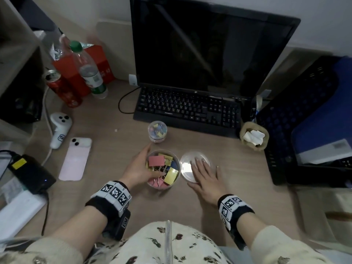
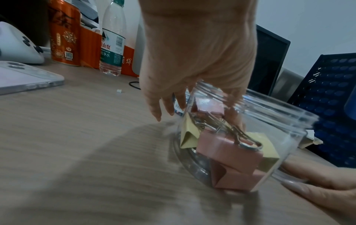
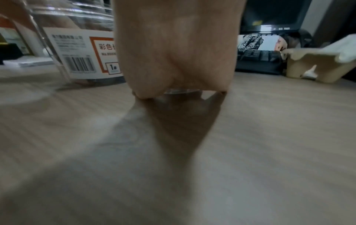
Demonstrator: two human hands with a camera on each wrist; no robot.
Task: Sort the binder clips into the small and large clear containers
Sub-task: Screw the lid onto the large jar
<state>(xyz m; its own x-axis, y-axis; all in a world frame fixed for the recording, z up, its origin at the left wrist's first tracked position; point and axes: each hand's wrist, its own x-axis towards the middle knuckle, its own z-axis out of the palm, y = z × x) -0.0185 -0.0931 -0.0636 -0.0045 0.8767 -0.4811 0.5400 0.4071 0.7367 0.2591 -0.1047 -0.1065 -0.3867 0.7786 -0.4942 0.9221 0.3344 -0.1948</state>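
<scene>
Wooden desk (image 1: 106, 187), seen from above. Large clear plastic container (image 1: 178, 161), lid off, sits centre, filled with big pink, yellow and blue binder clips (image 1: 156, 161). Left hand (image 1: 137, 171) curls round container's left wall, thumb tip dipping inside among clips. Right hand (image 1: 204, 175) lies flat, fingers straight, on clear round lid (image 1: 187, 158) just beside container. Small clear container (image 1: 157, 131), lidded, holds small clips, stands behind. Sorting looks done; likely next: lift lid, seat it on rim.

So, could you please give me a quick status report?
Left hand gripping open large clear container of clips. Right hand flat on round clear lid. Nothing obstructing.
</scene>
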